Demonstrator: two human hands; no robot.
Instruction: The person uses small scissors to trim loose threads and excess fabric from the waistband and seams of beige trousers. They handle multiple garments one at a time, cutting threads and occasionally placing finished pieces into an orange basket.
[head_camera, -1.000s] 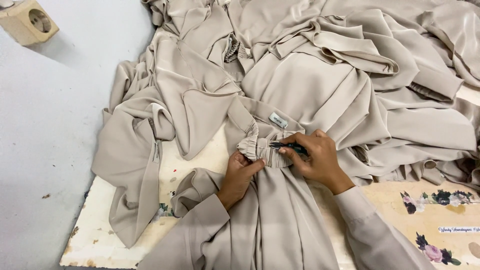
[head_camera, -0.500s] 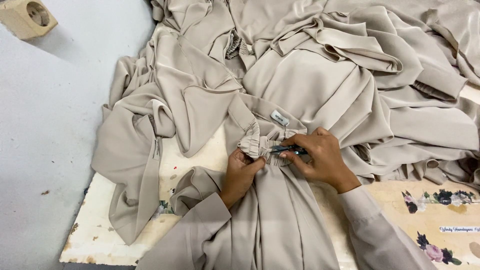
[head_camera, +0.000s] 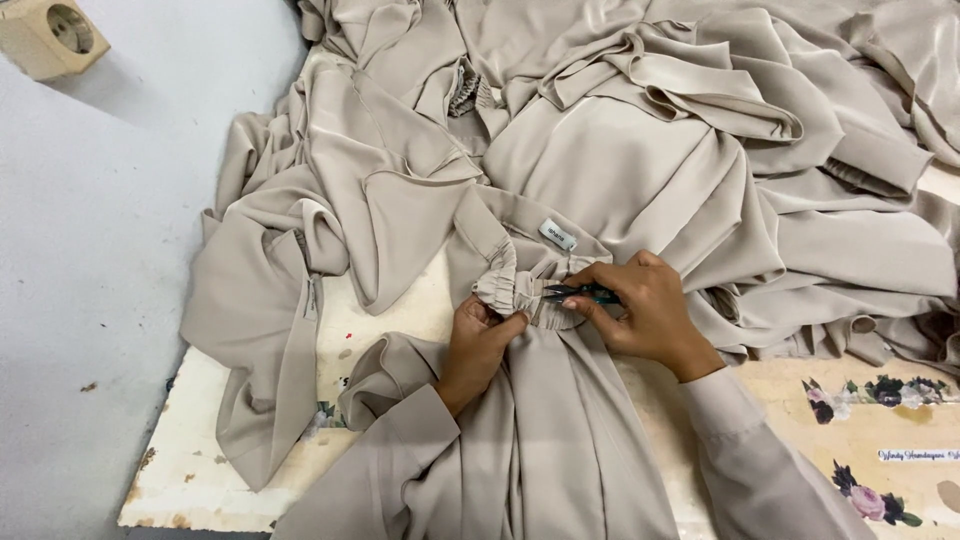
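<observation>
Head view, compared with the picture a second ago: both hands sit at the same spot on the gathered cuff (head_camera: 510, 290), and the pile of beige cloth (head_camera: 640, 150) lies as it did; the framing has shifted only slightly, so the socket box shows less of itself at the upper left corner. The left hand (head_camera: 478, 345) pinches the ruffled edge of the cuff between thumb and fingers, closed tight on the fabric. The right hand (head_camera: 640, 310) is closed around small dark snips (head_camera: 572, 294), whose tips point left and meet the cuff's gathers; whether the blades are parted cannot be told. Just above and right of the cuff, a small white rectangular tag (head_camera: 558, 234) is sewn to the cloth. Far up and left of the cuff, a cream, square socket box (head_camera: 50, 35) sits on the pale grey wall. Below and right of the cuff, the table top (head_camera: 890, 420) bears a flower print and a thin white label strip (head_camera: 918, 455).
</observation>
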